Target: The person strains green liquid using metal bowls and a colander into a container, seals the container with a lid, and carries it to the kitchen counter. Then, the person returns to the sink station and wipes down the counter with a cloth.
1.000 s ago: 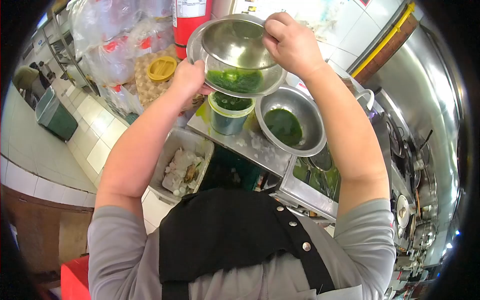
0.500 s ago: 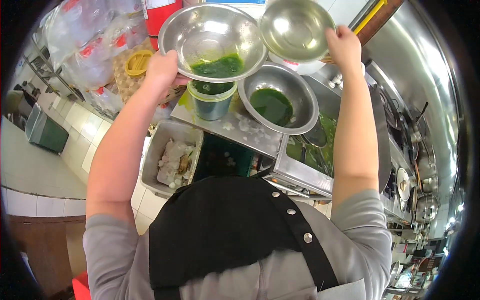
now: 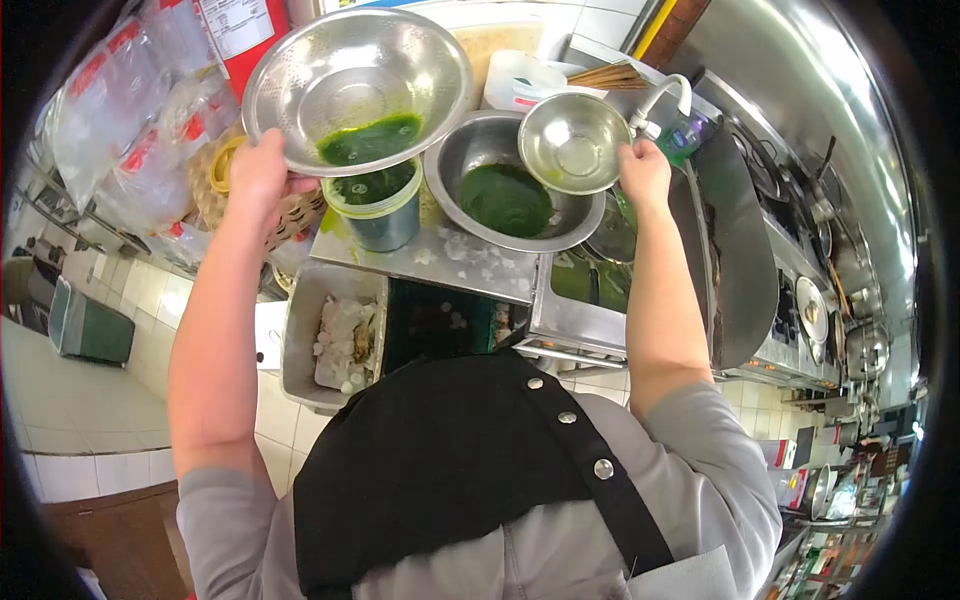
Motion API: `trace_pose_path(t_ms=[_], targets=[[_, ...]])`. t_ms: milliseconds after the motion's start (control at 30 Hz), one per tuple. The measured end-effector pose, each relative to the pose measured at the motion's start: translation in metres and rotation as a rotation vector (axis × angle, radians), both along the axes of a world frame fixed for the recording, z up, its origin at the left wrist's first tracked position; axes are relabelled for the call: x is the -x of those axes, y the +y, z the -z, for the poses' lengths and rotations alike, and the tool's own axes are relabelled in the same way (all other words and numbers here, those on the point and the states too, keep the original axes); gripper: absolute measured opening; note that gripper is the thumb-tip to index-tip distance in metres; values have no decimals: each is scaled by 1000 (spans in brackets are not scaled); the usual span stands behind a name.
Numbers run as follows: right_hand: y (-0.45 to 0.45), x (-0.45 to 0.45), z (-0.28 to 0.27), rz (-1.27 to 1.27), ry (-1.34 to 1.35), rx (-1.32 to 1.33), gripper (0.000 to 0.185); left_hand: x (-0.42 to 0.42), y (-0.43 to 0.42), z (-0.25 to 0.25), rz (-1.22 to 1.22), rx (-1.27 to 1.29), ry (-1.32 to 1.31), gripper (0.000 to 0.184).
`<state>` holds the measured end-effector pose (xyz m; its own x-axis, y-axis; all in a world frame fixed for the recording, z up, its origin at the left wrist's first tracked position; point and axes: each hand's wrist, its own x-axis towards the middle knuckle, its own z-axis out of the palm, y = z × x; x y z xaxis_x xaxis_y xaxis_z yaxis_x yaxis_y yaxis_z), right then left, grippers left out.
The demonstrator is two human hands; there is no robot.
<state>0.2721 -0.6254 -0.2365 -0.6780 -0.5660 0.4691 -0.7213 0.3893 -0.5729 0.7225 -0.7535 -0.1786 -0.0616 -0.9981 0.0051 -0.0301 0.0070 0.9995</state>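
My left hand (image 3: pixel 258 185) is closed on the near-left rim of a wide metal colander (image 3: pixel 350 70), tilted toward me with green pulp and liquid (image 3: pixel 372 138) pooled at its near side. Directly beneath it stands a plastic bucket (image 3: pixel 388 222) holding dark green liquid. In my right hand (image 3: pixel 645 175) is a small metal bowl (image 3: pixel 540 130), gripped by its right edge, its inside facing me with only a wet film visible. That bowl overlaps the right rim of a large metal bowl (image 3: pixel 448 195), where more green liquid lies.
A steel counter (image 3: pixel 500 275) carries the bucket and large bowl. The sink (image 3: pixel 575 285) with a white faucet (image 3: pixel 665 100) lies to the right. Below stands a grey bin (image 3: pixel 300 345) with eggshells. Bagged plastic containers (image 3: pixel 160 150) and egg trays (image 3: pixel 215 205) crowd the left.
The small bowl has come down and right, away from the colander, to the large bowl's right side. The colander stays over the bucket. The whole view has shifted.
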Motion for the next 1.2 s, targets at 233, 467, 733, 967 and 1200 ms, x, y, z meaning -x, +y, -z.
trace_pose_path(t_ms=[233,467,733,967,1200], targets=[[11,-8,29,-16,-27,19,33,-5,-5,2,-12,17,25,37],[11,-34,33,9,-18,-73,36,-3,5,-21,-29,5,21,39],[7,-36,55,-60,176,-57,29,-7,9,-22,32,64,13,41],[8,-36,75,-51,167,-4,29,-6,6,0,-9,-11,30,40],[7,-36,81,-72,96,7,26,0,7,31,-47,-84,31,37]])
